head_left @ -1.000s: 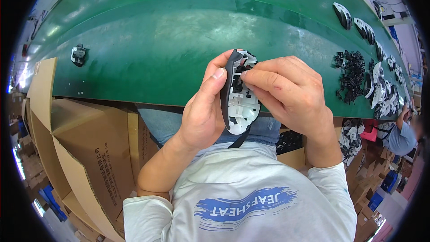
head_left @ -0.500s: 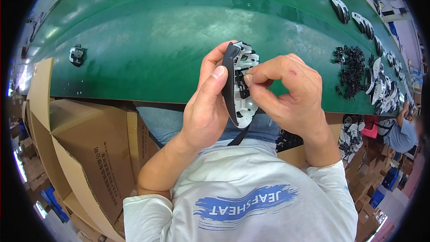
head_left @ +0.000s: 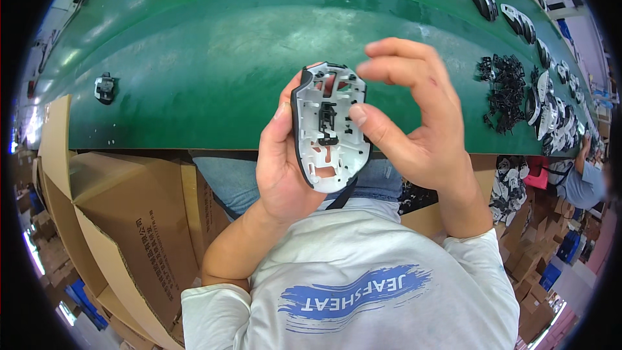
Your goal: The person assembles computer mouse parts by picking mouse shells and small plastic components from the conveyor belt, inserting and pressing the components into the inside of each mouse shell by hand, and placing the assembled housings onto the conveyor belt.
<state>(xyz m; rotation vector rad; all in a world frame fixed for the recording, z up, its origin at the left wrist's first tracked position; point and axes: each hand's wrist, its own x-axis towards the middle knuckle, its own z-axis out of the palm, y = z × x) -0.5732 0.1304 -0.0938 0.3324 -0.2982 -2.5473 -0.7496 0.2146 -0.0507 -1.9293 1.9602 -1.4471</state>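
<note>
My left hand [head_left: 280,168] holds a computer mouse shell [head_left: 334,165] from its left side and from beneath. The hollow white inside of the shell faces up at me, and its outer edge is black. A small black plastic part [head_left: 327,123] sits in the middle of the shell. Over the right side of the shell, my right hand [head_left: 421,110] is open, thumb and fingers spread, with nothing between them. Its thumb tip overlaps the shell's right edge; whether they touch I cannot tell.
On the green table [head_left: 214,84], a pile of black plastic parts [head_left: 505,94] lies right, beside a heap of white mouse shells [head_left: 554,116]. More mouse shells [head_left: 481,1] line the far side. One small mouse part [head_left: 105,88] lies left. An open cardboard box [head_left: 136,220] stands left of my lap.
My left hand has turned the shell so its inside faces me and shifted it slightly left. My right hand has let go of the black part, and its fingers have spread.
</note>
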